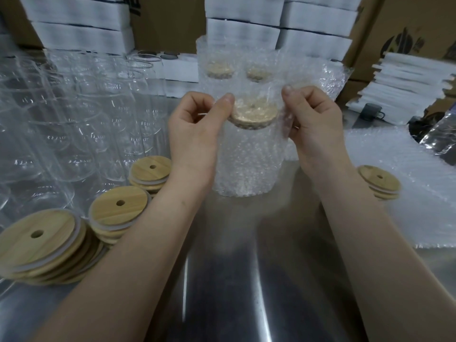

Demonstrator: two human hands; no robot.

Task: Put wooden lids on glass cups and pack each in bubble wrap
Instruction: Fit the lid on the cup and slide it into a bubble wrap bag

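Frame centre: left hand (195, 124) and right hand (313, 122) fingers (223, 104) are pinching clear bubble wrap (251, 149) edges; round wooden lid (254, 114) on wrapped glass cup (244, 178) is sitting between them, over metal table (246, 280).

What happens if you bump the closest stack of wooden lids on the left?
It would probably slide apart: the nearest lid stack leans, its discs fanned sideways. Flat discs likely won't roll unless one lands on edge. They look like light wood, so a small nudge could shift them.

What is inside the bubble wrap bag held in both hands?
A wooden lid shows through the bubble wrap bag; the glass cup beneath cannot be made out through the bubbles.
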